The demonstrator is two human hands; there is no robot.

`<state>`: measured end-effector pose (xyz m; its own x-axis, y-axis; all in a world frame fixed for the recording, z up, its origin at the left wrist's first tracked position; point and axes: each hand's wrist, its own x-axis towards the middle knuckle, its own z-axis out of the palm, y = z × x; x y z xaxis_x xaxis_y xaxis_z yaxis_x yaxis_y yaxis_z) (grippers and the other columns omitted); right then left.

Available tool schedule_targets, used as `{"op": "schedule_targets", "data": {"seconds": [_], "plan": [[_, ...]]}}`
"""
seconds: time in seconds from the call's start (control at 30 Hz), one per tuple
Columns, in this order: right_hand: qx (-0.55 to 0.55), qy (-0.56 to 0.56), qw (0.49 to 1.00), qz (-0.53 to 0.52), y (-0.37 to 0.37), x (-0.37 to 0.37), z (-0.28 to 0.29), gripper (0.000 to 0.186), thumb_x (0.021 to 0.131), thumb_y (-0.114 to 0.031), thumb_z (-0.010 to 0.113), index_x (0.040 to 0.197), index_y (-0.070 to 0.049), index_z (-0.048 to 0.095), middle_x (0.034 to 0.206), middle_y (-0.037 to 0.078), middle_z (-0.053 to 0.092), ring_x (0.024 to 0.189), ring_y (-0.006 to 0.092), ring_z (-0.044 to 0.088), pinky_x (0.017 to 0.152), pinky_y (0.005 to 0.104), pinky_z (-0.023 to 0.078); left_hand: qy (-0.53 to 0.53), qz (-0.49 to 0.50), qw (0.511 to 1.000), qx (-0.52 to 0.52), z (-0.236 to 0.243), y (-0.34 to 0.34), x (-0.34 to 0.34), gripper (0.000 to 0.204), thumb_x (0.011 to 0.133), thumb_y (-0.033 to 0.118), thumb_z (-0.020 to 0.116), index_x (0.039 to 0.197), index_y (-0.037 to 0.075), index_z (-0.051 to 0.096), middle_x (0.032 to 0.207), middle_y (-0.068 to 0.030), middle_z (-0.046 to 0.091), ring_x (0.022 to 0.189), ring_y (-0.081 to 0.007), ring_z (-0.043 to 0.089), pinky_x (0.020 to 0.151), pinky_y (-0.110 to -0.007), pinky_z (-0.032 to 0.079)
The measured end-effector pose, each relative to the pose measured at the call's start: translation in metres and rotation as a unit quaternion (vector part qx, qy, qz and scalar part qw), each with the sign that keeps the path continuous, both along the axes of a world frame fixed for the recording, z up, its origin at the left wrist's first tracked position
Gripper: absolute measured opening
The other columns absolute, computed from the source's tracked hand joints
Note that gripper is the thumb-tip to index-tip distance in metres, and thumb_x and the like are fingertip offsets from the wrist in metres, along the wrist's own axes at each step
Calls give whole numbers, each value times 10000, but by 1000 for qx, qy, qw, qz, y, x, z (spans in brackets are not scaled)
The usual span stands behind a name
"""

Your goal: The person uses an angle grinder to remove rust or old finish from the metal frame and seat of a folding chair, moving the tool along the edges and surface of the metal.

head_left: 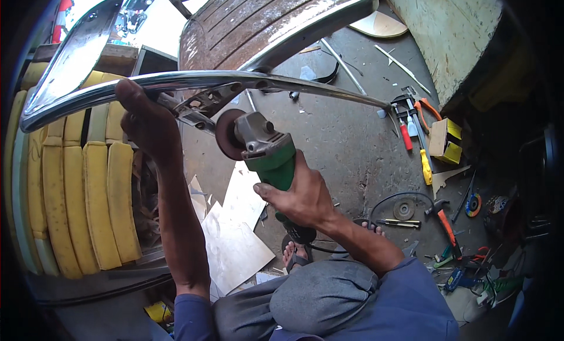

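Observation:
A chrome tubular chair frame (305, 88) runs across the upper view, with a worn brown slatted panel (252, 27) behind it. My left hand (144, 121) is closed on the frame's front tube at the left, beside a perforated metal bracket (205, 103). My right hand (302, 197) grips the green body of an angle grinder (270, 165). Its reddish-brown disc (229, 135) is just below and right of the bracket; I cannot tell whether it touches the metal.
Yellow padded cushions (94, 200) line the left. Pale sheet pieces (232, 247) lie on the floor (370, 165) near my sandalled feet. Clamps and screwdrivers (425, 165), a small box (440, 138), a hammer (446, 229) and several discs lie at right, below a large board (440, 41).

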<state>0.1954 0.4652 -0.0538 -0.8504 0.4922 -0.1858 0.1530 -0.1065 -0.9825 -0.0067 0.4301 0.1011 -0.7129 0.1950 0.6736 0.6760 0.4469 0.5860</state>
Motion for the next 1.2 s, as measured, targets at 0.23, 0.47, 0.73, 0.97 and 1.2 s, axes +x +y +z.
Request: {"op": "schedule_targets", "data": {"seconds": [0.23, 0.47, 0.73, 0.97, 1.2], "plan": [[-30, -140, 987, 68, 14, 1, -33, 870, 767, -521, 762, 1298, 121, 510, 1008, 254, 730, 952, 380, 739, 874, 430, 567, 1, -64, 996, 54, -1, 3, 0, 663, 1105, 534, 418, 769, -3, 613, 660, -27, 586, 651, -91, 502, 620, -301, 418], [9, -2, 1000, 26, 15, -3, 0, 896, 766, -542, 766, 1312, 106, 472, 973, 314, 708, 916, 471, 725, 872, 506, 562, 217, -53, 957, -187, 38, -52, -4, 500, 1088, 384, 541, 771, 22, 677, 700, -33, 639, 649, -125, 573, 631, -327, 476], [49, -224, 973, 13, -21, -14, -123, 872, 766, -531, 762, 1300, 90, 463, 974, 332, 708, 929, 509, 714, 879, 540, 562, 532, -24, 608, -589, 235, -112, -54, 559, 967, 406, 702, 1391, 61, 584, 1399, -132, 606, 1343, -321, 545, 1137, -446, 428], [47, -130, 990, -28, -23, -14, -82, 805, 784, -524, 754, 1234, 82, 474, 909, 316, 708, 877, 517, 714, 824, 548, 568, 598, -75, 568, -561, 289, -154, -165, 516, 960, 375, 723, 1308, 11, 610, 1262, -215, 677, 1231, -420, 638, 1008, -482, 551], [30, -91, 995, -36, -14, -8, -54, 802, 784, -501, 768, 1251, 77, 469, 916, 319, 707, 886, 520, 712, 830, 554, 563, 629, -141, 514, -566, 301, -167, -138, 580, 994, 462, 655, 1312, -19, 592, 1205, -303, 676, 1134, -483, 674, 938, -521, 580]]}}
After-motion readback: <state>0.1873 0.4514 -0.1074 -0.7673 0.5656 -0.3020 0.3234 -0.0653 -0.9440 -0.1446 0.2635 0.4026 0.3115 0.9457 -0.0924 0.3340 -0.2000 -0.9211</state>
